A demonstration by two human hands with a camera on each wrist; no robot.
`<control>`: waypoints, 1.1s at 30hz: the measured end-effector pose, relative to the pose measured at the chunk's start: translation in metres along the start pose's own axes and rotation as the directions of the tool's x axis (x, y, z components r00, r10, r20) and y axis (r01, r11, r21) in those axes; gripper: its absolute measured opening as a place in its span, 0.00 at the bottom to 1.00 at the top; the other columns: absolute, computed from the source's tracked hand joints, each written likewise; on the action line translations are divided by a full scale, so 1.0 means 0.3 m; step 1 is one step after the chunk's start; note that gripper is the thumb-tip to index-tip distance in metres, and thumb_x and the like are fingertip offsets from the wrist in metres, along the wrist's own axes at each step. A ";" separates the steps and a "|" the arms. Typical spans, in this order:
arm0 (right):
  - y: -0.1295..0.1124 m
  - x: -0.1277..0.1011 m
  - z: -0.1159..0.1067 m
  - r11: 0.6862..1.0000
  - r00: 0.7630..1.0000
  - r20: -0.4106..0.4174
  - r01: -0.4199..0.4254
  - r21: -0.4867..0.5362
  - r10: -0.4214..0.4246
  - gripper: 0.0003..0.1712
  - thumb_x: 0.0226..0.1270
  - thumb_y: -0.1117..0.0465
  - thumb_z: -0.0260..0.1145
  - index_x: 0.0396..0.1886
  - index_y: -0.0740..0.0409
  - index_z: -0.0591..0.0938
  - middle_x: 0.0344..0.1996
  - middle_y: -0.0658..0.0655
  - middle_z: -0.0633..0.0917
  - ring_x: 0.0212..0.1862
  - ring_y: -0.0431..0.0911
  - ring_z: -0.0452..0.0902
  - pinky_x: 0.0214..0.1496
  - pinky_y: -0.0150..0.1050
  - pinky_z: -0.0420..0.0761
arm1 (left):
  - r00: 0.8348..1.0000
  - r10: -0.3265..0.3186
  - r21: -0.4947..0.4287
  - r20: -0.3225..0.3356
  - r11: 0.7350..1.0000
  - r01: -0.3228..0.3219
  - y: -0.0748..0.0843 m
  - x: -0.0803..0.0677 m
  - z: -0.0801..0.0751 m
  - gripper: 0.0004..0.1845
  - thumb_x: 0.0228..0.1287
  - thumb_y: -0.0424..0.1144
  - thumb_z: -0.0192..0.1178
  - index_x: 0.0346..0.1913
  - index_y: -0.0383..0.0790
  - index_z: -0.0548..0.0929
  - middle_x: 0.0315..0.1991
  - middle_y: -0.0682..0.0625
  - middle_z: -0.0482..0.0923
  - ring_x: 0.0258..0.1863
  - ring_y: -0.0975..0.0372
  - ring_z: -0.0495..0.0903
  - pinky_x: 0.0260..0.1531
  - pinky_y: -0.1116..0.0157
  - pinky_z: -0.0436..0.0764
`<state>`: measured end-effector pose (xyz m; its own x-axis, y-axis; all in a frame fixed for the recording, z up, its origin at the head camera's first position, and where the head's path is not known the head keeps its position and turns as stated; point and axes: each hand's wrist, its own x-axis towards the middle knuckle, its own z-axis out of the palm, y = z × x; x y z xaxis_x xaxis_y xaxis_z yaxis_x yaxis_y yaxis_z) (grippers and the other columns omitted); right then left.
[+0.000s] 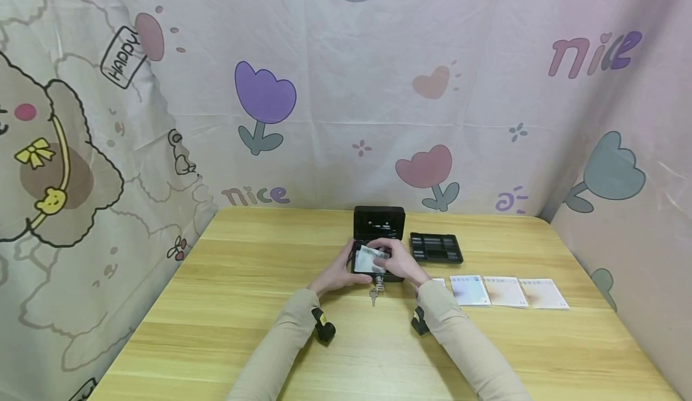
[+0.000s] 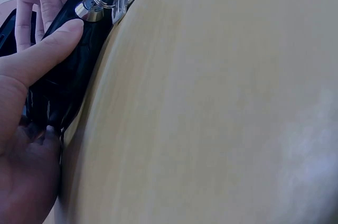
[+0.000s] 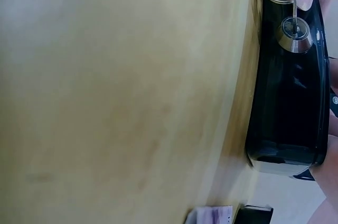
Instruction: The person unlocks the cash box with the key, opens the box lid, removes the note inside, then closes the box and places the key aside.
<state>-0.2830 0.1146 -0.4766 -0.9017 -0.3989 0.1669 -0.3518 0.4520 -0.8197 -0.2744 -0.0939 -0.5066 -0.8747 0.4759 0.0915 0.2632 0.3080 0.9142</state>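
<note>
A pale wooden surface (image 1: 243,305) stands against a curtain (image 1: 324,89) printed with tulips, hearts and the word "nice". Near its far edge sits a small black cash box (image 1: 378,242) with its lid raised upright. Just right of it lies a black coin tray (image 1: 435,248), its compartments too small to read. A row of banknotes (image 1: 503,291) lies flat on the surface to the right.

The left hand (image 1: 337,272) grips the box's left end, thumb pressed on its glossy front wall. The right hand (image 1: 400,261) holds a banknote (image 1: 370,259) over the open box, fingers curled on it. Keys (image 1: 374,293) hang from the lock (image 2: 88,8) in the front wall and rest on the surface.
</note>
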 end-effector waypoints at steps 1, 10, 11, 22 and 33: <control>0.001 0.000 0.000 1.000 1.000 -0.003 -0.003 0.000 0.003 0.21 0.61 0.74 0.67 0.55 0.62 0.84 0.50 0.63 0.86 0.46 0.51 0.80 0.48 0.39 0.80 | 1.000 0.000 0.000 -0.001 1.000 0.000 0.000 0.000 0.001 0.61 0.53 0.39 0.77 0.82 0.47 0.44 0.81 0.39 0.49 0.79 0.45 0.52 0.79 0.42 0.52; 0.016 0.002 -0.002 1.000 0.999 -0.041 -0.021 0.017 0.022 0.20 0.62 0.74 0.67 0.54 0.61 0.84 0.48 0.61 0.86 0.43 0.46 0.78 0.42 0.33 0.78 | 0.999 0.039 0.001 -0.007 0.999 -0.039 -0.013 0.009 0.005 0.58 0.53 0.37 0.77 0.81 0.45 0.49 0.79 0.41 0.55 0.77 0.47 0.58 0.78 0.41 0.55; 0.015 0.002 -0.003 1.000 0.999 -0.046 -0.018 0.019 0.019 0.20 0.62 0.74 0.67 0.54 0.61 0.84 0.48 0.61 0.86 0.43 0.46 0.78 0.42 0.33 0.78 | 0.999 0.040 -0.001 -0.007 0.999 -0.040 -0.013 0.010 0.005 0.58 0.53 0.37 0.77 0.81 0.45 0.49 0.79 0.41 0.55 0.77 0.47 0.58 0.78 0.41 0.55; 0.006 -0.001 -0.005 0.998 0.994 -0.111 -0.016 0.060 0.023 0.17 0.61 0.74 0.66 0.49 0.61 0.86 0.46 0.61 0.87 0.41 0.45 0.78 0.41 0.33 0.77 | 1.000 0.018 0.007 -0.001 1.000 -0.018 -0.009 0.010 0.002 0.60 0.53 0.38 0.77 0.81 0.45 0.47 0.80 0.41 0.52 0.78 0.48 0.55 0.79 0.43 0.53; -0.024 -0.001 -0.014 0.994 0.978 -0.188 -0.073 0.077 0.086 0.13 0.64 0.73 0.66 0.46 0.59 0.88 0.37 0.59 0.87 0.37 0.44 0.78 0.39 0.33 0.78 | 0.998 -0.057 0.030 -0.012 0.998 0.058 -0.003 0.001 0.003 0.65 0.53 0.43 0.77 0.82 0.39 0.39 0.82 0.35 0.39 0.81 0.43 0.45 0.79 0.40 0.50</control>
<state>-0.2813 0.1149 -0.4683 -0.9598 -0.2010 0.1959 -0.2648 0.4167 -0.8696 -0.2745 -0.0933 -0.5079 -0.8931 0.4477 0.0435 0.2244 0.3597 0.9057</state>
